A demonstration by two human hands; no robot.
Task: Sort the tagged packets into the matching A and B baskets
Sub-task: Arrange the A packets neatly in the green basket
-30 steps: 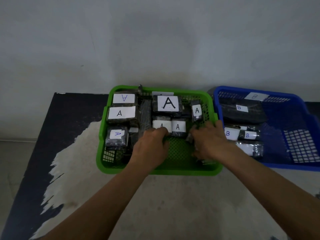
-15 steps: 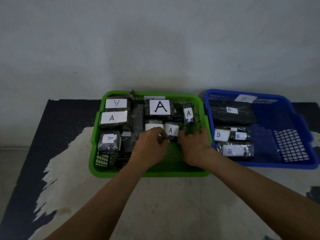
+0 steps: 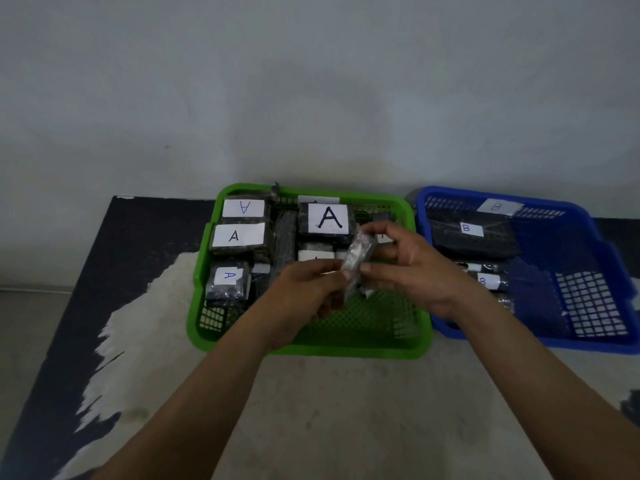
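A green basket [image 3: 308, 348] in the middle holds several dark packets with white A tags, the largest tag [image 3: 327, 218] at its back. To its right, a blue basket [image 3: 588, 342] holds packets tagged B [image 3: 467, 233]. Above the green basket, my left hand [image 3: 304, 299] and my right hand [image 3: 412, 268] both pinch one small shiny dark packet [image 3: 358, 254], held tilted; its tag letter cannot be read. My right hand hides part of the B packets at the blue basket's left side.
The baskets stand side by side at the back of a worn table [image 3: 329, 410], dark with a pale scuffed centre, against a plain grey wall [image 3: 311, 81]. The table's left edge drops to a grey floor [image 3: 27, 323].
Both hands were down among the packets in the green basket; they have now lifted one small packet up above it and hold it between them.
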